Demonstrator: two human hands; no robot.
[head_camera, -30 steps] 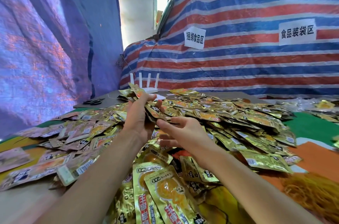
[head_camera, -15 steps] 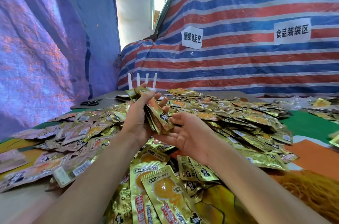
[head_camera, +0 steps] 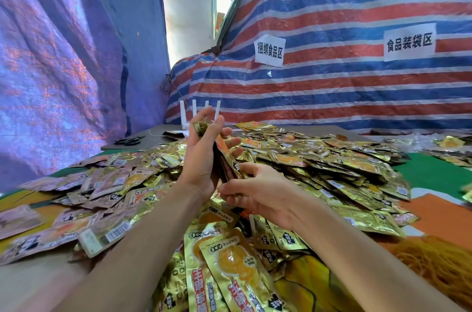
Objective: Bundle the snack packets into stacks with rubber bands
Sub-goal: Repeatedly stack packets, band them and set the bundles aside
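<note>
I see the left hand (head_camera: pixel 200 163) clamped round an upright stack of packets (head_camera: pixel 224 155), the right hand (head_camera: pixel 260 192) pinching its lower end above the heaped desk (head_camera: pixel 434 173).

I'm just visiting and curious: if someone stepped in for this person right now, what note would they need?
Left hand grips a small stack of gold foil snack packets; right hand pinches its lower end.
Loose gold packet pile spreads across the table; heap of orange rubber bands lies lower right.
Done: stack gathered. Left: band it, then bundle the pile.
</note>
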